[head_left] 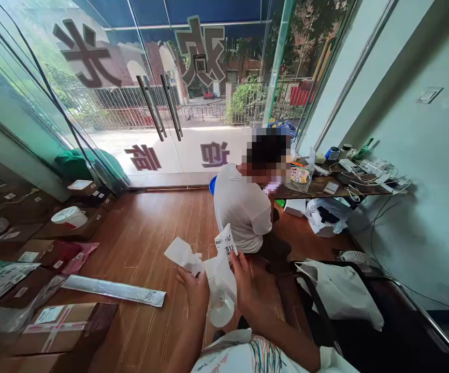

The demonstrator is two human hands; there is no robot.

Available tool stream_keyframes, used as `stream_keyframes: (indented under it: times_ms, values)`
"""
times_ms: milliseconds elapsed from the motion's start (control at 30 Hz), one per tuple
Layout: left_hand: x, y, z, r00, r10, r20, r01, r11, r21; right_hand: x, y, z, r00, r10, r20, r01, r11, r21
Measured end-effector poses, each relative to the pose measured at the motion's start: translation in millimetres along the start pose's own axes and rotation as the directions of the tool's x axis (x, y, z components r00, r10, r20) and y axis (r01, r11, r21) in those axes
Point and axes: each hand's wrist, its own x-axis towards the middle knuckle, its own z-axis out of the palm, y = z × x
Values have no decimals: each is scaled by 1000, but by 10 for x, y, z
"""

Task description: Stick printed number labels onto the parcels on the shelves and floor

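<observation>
My left hand [193, 282] is closed on a strip of white paper [183, 255] whose loose end sticks up to the left. Between my hands the strip hangs down and curls into a loop near my lap. In my right hand [243, 272], closed as well, is a white printed label [226, 243] with black text and the digits "2012" in view. Label and strip overlap in front of my fingers, and I cannot tell whether they are one piece.
A seated person [240, 207] in a white shirt faces a cluttered desk [333, 184]. Boxes [59, 326] and a long silver parcel [115, 291] lie on the left. A black chair holding a white bag [341, 295] stands right. Glass doors [162, 109] are ahead.
</observation>
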Motion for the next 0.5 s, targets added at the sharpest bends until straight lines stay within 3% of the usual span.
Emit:
stream_keyframes:
  times_ms: [133,233,300,367,400,500]
  values:
    - [66,-137,-304,999,21,-34,-16,990,141,82,172,96,998,-21,-67,22,1000,8]
    - [35,-194,-455,985,158,72,-163,984,72,161,253,191,994,-9,-111,5,999,-37]
    - [30,-192,-544,931,291,219,-288,956,-45,226,280,261,996,-43,-76,35,994,-99]
    - [93,-148,-663,868,398,297,-380,917,-121,327,270,300,995,-104,5,103,981,-165]
    - [156,-110,-744,868,414,275,-385,910,-157,397,247,297,990,-132,50,140,970,-198]
    - [451,50,-1081,946,320,55,-296,920,-258,669,123,185,972,-180,149,218,927,-305]
